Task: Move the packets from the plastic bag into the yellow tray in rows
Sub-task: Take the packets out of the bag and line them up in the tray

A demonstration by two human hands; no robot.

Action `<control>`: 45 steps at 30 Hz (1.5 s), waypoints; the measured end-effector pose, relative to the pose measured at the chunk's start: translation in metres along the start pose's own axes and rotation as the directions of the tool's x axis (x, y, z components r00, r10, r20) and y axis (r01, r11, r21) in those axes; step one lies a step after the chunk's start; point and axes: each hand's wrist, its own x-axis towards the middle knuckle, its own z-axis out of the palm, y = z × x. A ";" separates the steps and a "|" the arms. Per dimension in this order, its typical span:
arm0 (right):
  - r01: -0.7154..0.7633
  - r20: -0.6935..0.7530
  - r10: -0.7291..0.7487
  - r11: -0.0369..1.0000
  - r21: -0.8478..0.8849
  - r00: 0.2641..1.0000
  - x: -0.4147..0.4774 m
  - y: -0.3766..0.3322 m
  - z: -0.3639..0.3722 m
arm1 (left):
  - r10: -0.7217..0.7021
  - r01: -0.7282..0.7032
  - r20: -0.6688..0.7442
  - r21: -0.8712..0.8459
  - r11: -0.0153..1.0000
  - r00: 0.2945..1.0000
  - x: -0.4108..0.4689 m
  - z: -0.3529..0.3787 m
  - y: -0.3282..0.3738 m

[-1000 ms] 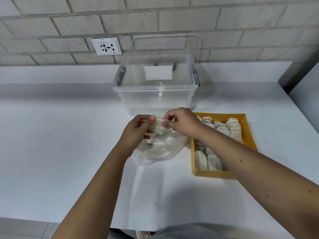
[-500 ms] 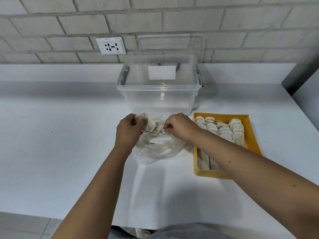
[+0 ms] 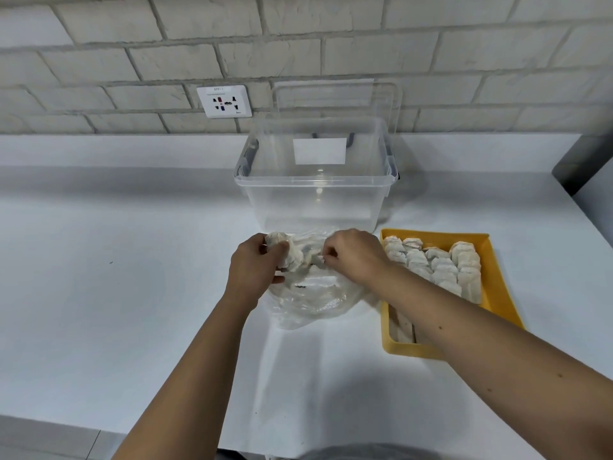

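A crumpled clear plastic bag (image 3: pixel 311 300) lies on the white counter in front of the clear box. My left hand (image 3: pixel 253 270) grips a bunch of white packets (image 3: pixel 288 252) at the bag's far left rim. My right hand (image 3: pixel 351 257) pinches the bag's edge on the right side, its fingers curled. To the right lies the yellow tray (image 3: pixel 497 283), which holds rows of white packets (image 3: pixel 441 270); my right forearm crosses over its near left part.
A large clear storage box (image 3: pixel 315 194) stands just behind the bag, its lid leaning on the brick wall. A wall socket (image 3: pixel 225 101) is at the back left. A dark grey object (image 3: pixel 570 167) sits at the counter's far right corner.
Both hands have dropped lower onto the bag. My left hand has closed round a bunch of packets. The hands have spread slightly apart along the bag's rim.
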 end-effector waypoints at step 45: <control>-0.392 0.125 0.395 0.919 -0.043 0.910 -0.152 0.145 -0.090 | 0.018 0.073 0.488 -0.167 0.983 0.873 -0.052 0.125 0.052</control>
